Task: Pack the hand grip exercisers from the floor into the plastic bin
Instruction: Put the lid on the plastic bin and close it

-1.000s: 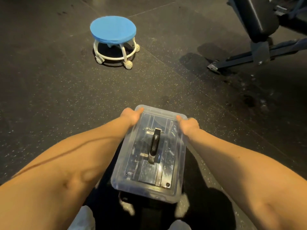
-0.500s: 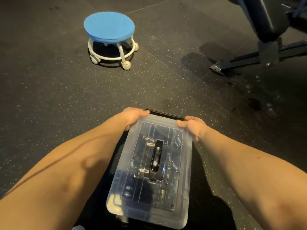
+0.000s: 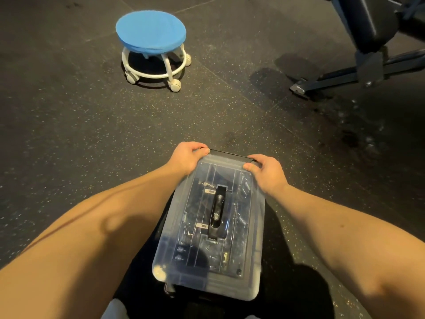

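Observation:
A clear plastic bin (image 3: pixel 255 229) with a see-through lid and a black carry handle (image 3: pixel 217 209) on top sits on the dark floor right in front of me. Through the lid I make out dark shapes and metal springs of hand grip exercisers (image 3: pixel 243 203). My left hand (image 3: pixel 186 157) grips the far left corner of the lid, fingers curled over the far edge. My right hand (image 3: pixel 266 170) grips the far right corner the same way, thumb on top of the lid.
A low blue-topped stool (image 3: pixel 150 34) on white castors stands on the speckled rubber floor (image 3: pixel 69 134) ahead to the left. A black weight bench (image 3: pixel 368 31) with a metal foot is at the upper right. My white shoes (image 3: pixel 115 309) show at the bottom edge.
Both hands moved from the lid's sides to its far corners. A dark rim now shows beyond the lid's far edge. The view tilted down, so the bin looks nearer.

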Action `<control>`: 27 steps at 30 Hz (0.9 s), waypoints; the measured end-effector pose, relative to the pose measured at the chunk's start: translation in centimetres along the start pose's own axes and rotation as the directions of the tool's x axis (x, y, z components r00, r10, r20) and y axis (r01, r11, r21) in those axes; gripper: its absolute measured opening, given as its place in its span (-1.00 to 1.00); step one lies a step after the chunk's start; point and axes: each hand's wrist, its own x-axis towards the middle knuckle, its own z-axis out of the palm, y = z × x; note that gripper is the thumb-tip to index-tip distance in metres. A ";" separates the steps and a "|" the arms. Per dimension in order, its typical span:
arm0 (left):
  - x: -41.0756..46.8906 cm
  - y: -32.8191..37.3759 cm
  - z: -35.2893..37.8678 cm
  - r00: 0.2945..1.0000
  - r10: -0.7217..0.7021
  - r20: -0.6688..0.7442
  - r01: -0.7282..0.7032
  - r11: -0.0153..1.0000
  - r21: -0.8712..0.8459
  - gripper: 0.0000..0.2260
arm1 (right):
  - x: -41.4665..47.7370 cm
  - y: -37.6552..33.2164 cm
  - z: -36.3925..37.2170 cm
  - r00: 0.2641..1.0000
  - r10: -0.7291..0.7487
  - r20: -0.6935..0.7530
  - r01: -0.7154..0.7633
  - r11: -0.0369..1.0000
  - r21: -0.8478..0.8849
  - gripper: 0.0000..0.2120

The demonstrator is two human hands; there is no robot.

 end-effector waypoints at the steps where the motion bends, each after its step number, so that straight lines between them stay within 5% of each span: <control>1: -0.4 0.1 0.0 1.000 0.001 0.008 -0.002 0.998 0.065 -0.63 | -0.2 0.2 0.1 1.000 0.008 0.000 -0.008 1.000 -0.023 -0.51; 5: -5.0 -0.4 0.5 0.997 -0.073 -0.010 0.073 0.985 0.158 -0.29 | -4.6 -0.4 0.7 0.978 0.210 -0.015 -0.208 0.975 0.082 -0.34; 9: -13.2 -2.9 1.5 0.968 -0.237 -0.087 0.246 0.961 0.123 -0.39 | -12.3 -0.2 3.1 0.893 0.447 0.048 -0.441 0.853 0.277 -0.48; 14: -22.2 -6.5 2.4 0.829 -0.544 -0.131 0.551 0.834 0.027 -0.41 | -21.7 0.1 6.7 0.762 0.629 0.156 -0.634 0.673 0.382 -0.45; 17: -25.3 -8.0 3.1 0.764 -0.634 -0.119 0.629 0.773 -0.074 -0.27 | -25.6 0.0 8.3 0.717 0.664 0.213 -0.663 0.554 0.503 -0.37; 21: -26.8 -8.3 4.0 0.768 -0.632 -0.102 0.616 0.773 -0.155 -0.21 | -26.8 1.7 11.2 0.650 0.689 0.321 -0.701 0.379 0.604 -0.11; 27: -27.6 -7.9 3.7 0.749 -0.663 0.019 0.638 0.712 -0.294 -0.33 | -28.9 -0.3 10.0 0.630 0.621 0.466 -0.726 0.258 0.637 -0.40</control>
